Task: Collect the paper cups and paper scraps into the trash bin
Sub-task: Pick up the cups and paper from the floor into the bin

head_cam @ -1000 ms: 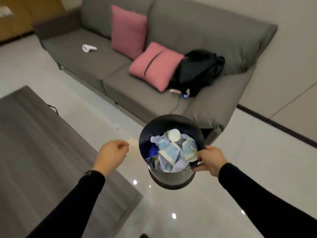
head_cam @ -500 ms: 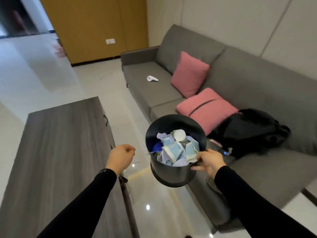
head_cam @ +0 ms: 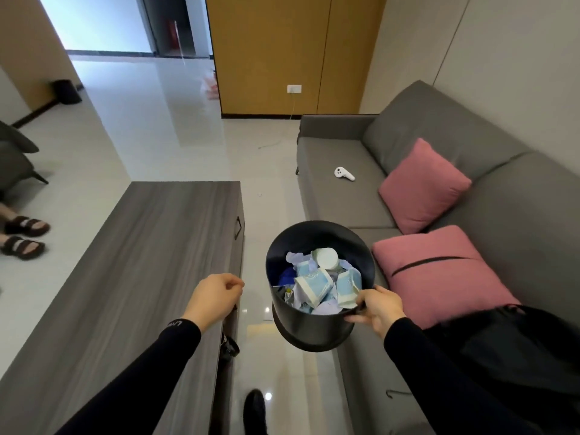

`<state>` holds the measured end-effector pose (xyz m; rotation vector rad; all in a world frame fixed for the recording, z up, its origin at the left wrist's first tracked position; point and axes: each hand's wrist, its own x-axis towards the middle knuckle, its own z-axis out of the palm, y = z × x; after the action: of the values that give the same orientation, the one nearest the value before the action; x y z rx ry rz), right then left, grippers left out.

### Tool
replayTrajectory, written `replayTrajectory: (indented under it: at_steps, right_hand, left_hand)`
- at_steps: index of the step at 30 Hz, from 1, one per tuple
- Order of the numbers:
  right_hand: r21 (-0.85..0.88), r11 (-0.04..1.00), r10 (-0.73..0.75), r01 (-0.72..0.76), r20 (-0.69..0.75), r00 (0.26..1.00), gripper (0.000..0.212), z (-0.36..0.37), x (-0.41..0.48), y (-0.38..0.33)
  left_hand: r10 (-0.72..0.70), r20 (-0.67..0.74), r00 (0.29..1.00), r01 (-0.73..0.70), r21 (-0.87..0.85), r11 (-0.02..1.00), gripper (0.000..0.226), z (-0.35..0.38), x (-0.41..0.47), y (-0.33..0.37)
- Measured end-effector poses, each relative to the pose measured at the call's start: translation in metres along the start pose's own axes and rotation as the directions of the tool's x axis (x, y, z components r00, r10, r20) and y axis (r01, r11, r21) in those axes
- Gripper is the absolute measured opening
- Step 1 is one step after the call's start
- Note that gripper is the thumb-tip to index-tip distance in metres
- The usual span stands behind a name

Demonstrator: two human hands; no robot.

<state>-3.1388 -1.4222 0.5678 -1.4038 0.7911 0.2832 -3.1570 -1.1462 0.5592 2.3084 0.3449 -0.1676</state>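
Note:
A black round trash bin [head_cam: 314,324] hangs in the air between the table and the sofa. My right hand [head_cam: 378,309] grips its near right rim. Inside lie crushed white and blue paper cups [head_cam: 317,285] and crumpled paper scraps [head_cam: 293,257]; one cup shows its round base [head_cam: 326,258]. My left hand [head_cam: 216,298] is curled into a fist left of the bin, over the table's near right edge, with nothing visible in it.
A dark wood coffee table [head_cam: 141,277] fills the left. A grey sofa [head_cam: 345,189] on the right carries two pink cushions [head_cam: 422,183], a white controller [head_cam: 343,174] and a black bag [head_cam: 518,346]. Another person's sandalled feet [head_cam: 22,237] are at the far left. Glossy floor runs between.
The view has swung left along the sofa, bringing the doorway and table end into sight. Both hands and the bin keep the same pose relative to me.

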Motion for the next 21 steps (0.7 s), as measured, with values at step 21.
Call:
replayTrajectory:
  at_steps: [21]
  right_hand:
    - [-0.028, 0.991, 0.133, -0.133, -0.023, 0.991, 0.045, 0.190, 0.237, -0.135]
  left_hand:
    - [-0.180, 0.158, 0.971, 0.196, -0.091, 0.976, 0.021, -0.003, 0.325, 0.004]
